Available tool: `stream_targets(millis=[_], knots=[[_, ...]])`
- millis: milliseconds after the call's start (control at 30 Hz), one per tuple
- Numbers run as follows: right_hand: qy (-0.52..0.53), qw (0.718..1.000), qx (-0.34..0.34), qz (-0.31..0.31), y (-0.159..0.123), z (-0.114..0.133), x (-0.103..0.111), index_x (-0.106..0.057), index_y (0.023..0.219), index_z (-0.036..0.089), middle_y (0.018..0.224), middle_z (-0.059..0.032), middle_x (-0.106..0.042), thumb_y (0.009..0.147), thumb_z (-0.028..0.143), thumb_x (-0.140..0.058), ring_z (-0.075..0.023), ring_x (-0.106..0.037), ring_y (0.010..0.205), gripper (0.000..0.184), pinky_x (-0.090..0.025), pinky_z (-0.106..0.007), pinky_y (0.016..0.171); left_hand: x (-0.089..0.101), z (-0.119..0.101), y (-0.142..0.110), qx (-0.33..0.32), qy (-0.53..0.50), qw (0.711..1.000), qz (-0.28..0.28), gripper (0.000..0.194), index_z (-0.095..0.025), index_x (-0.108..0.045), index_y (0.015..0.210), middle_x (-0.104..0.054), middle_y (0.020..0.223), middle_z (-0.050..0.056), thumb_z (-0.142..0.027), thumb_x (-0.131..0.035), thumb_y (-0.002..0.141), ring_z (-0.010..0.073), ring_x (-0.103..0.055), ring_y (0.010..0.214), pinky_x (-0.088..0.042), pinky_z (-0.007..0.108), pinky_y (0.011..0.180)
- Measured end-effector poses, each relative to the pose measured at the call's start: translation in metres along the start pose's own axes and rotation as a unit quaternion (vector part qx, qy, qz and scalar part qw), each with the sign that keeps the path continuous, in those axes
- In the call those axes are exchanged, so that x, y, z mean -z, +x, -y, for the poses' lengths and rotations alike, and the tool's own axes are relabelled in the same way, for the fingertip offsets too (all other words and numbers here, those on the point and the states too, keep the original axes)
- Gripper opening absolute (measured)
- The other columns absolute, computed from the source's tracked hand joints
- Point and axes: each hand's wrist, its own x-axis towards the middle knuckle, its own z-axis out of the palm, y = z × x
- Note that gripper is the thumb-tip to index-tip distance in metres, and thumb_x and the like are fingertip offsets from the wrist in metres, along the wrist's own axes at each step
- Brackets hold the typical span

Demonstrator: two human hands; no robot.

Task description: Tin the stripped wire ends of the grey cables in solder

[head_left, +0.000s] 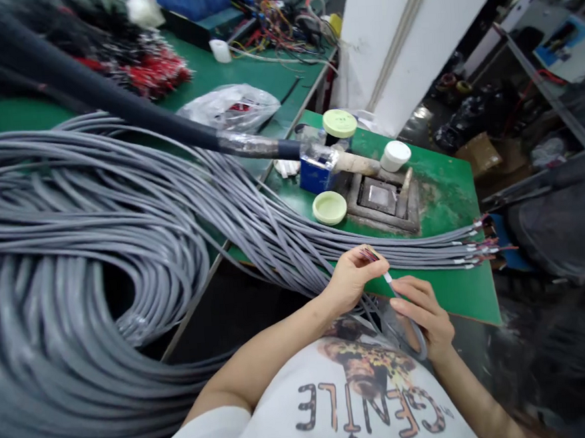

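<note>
Close in front of my chest, my left hand (357,274) pinches the thin coloured wires (370,254) at the stripped end of a grey cable. A short white sleeve (387,277) sits just below those wires. My right hand (426,313) grips the same grey cable (419,345) lower down, where it bends in a loop beneath the fingers. Beyond both hands, a bundle of grey cables (400,252) lies across the green board, its stripped wire ends (487,249) at the right edge.
Large coils of grey cable (138,236) fill the left. A solder pot (382,196) stands on the green board (450,181) beside a pale lid (329,208), a white-capped jar (395,156) and a yellow-lidded jar (339,123). A dark hose (166,124) stretches over the table.
</note>
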Motion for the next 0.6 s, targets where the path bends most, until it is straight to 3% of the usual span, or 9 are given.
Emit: stream_targets(millis=[100, 167, 233, 300, 367, 433, 533, 600], knots=[[-0.158, 0.986, -0.018, -0.043, -0.032, 0.007, 0.034, -0.058, 0.128, 0.035, 0.122, -0.0046, -0.065, 0.077, 0.008, -0.066, -0.0281, -0.061, 0.105, 0.058, -0.054, -0.049, 0.082, -0.004, -0.002, 0.011, -0.033, 0.159, 0.984, 0.069, 0.031, -0.014, -0.066, 0.081, -0.063, 0.073, 0.001, -0.039, -0.078, 0.068, 0.0117, -0.056, 0.067, -0.044, 0.026, 0.066], [-0.289, 0.949, -0.079, -0.100, -0.063, 0.012, 0.061, -0.061, 0.124, 0.038, 0.123, -0.0036, -0.064, 0.075, 0.011, -0.068, -0.0289, -0.063, 0.101, 0.056, -0.052, -0.049, 0.083, -0.003, -0.002, 0.020, -0.100, 0.307, 0.941, 0.100, 0.027, -0.016, -0.068, 0.092, -0.067, 0.082, 0.004, -0.037, -0.072, 0.076, 0.0153, -0.059, 0.077, -0.046, 0.029, 0.073], [-0.391, 0.895, -0.176, -0.120, -0.095, 0.019, 0.084, -0.065, 0.118, 0.038, 0.120, -0.0048, -0.065, 0.079, 0.013, -0.064, -0.0306, -0.063, 0.100, 0.047, -0.048, -0.053, 0.088, 0.000, 0.001, 0.026, -0.175, 0.470, 0.853, 0.146, 0.017, -0.018, -0.069, 0.093, -0.069, 0.089, 0.006, -0.032, -0.065, 0.083, 0.0179, -0.059, 0.085, -0.044, 0.033, 0.082], [-0.414, 0.869, -0.251, -0.104, -0.119, 0.024, 0.095, -0.067, 0.115, 0.034, 0.109, -0.0068, -0.068, 0.082, 0.016, -0.059, -0.0306, -0.063, 0.097, 0.039, -0.047, -0.054, 0.090, 0.001, 0.008, 0.028, -0.214, 0.605, 0.742, 0.193, 0.013, -0.020, -0.069, 0.092, -0.069, 0.091, 0.006, -0.027, -0.059, 0.087, 0.0203, -0.057, 0.090, -0.041, 0.036, 0.084], [-0.363, 0.878, -0.300, -0.084, -0.130, 0.028, 0.092, -0.068, 0.111, 0.030, 0.099, -0.0070, -0.070, 0.083, 0.020, -0.058, -0.0285, -0.065, 0.092, 0.031, -0.049, -0.050, 0.086, -0.001, 0.019, 0.024, -0.222, 0.701, 0.644, 0.210, 0.014, -0.019, -0.067, 0.097, -0.067, 0.093, 0.008, -0.025, -0.058, 0.088, 0.0235, -0.055, 0.094, -0.038, 0.038, 0.081], [-0.267, 0.897, -0.346, -0.067, -0.128, 0.028, 0.076, -0.068, 0.105, 0.028, 0.097, -0.0065, -0.070, 0.085, 0.023, -0.058, -0.0259, -0.065, 0.090, 0.023, -0.052, -0.046, 0.083, -0.006, 0.030, 0.019, -0.223, 0.760, 0.574, 0.206, 0.018, -0.017, -0.063, 0.103, -0.064, 0.098, 0.010, -0.025, -0.060, 0.086, 0.0262, -0.052, 0.097, -0.037, 0.040, 0.080], [-0.090, 0.899, -0.427, -0.035, -0.111, 0.023, 0.042, -0.068, 0.104, 0.025, 0.101, -0.0072, -0.071, 0.088, 0.029, -0.057, -0.0233, -0.067, 0.092, 0.020, -0.055, -0.040, 0.082, -0.012, 0.041, 0.015, -0.216, 0.801, 0.524, 0.193, 0.025, -0.016, -0.058, 0.106, -0.060, 0.099, 0.012, -0.027, -0.063, 0.084, 0.0272, -0.050, 0.096, -0.036, 0.040, 0.077], [0.062, 0.871, -0.487, -0.022, -0.099, 0.017, 0.022, -0.066, 0.109, 0.023, 0.098, -0.0078, -0.072, 0.089, 0.035, -0.056, -0.0207, -0.068, 0.082, 0.025, -0.057, -0.035, 0.072, -0.012, 0.045, 0.016, -0.212, 0.809, 0.512, 0.195, 0.020, -0.015, -0.059, 0.099, -0.059, 0.094, 0.011, -0.028, -0.063, 0.084, 0.0267, -0.051, 0.092, -0.037, 0.039, 0.076]])
